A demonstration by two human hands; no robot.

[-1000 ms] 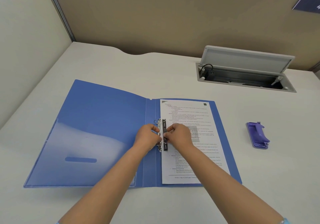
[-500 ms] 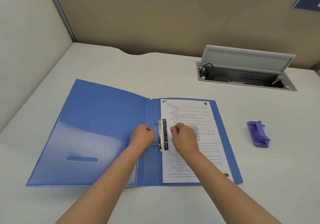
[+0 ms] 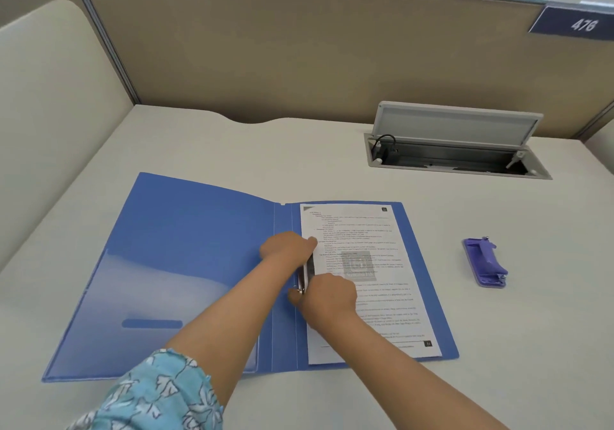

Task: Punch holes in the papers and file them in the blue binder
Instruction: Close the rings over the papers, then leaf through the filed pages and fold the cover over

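Note:
The blue binder (image 3: 186,263) lies open flat on the desk. A printed paper (image 3: 375,283) rests on its right half, its left edge at the metal ring clip (image 3: 307,272). My left hand (image 3: 287,247) is closed at the upper end of the clip, its fingertips on the paper's edge. My right hand (image 3: 327,295) is closed at the lower end, pinching the clip and hiding that part of it. A purple hole punch (image 3: 485,262) sits on the desk to the right of the binder, apart from both hands.
An open grey cable box (image 3: 455,150) is set into the white desk (image 3: 299,150) at the back right. Beige partition walls (image 3: 299,54) close the desk at the back and left. My patterned left sleeve (image 3: 156,393) shows at the bottom.
My left hand has moved up to the top end of the clip and my right hand down to its bottom end. The camera has tilted up.

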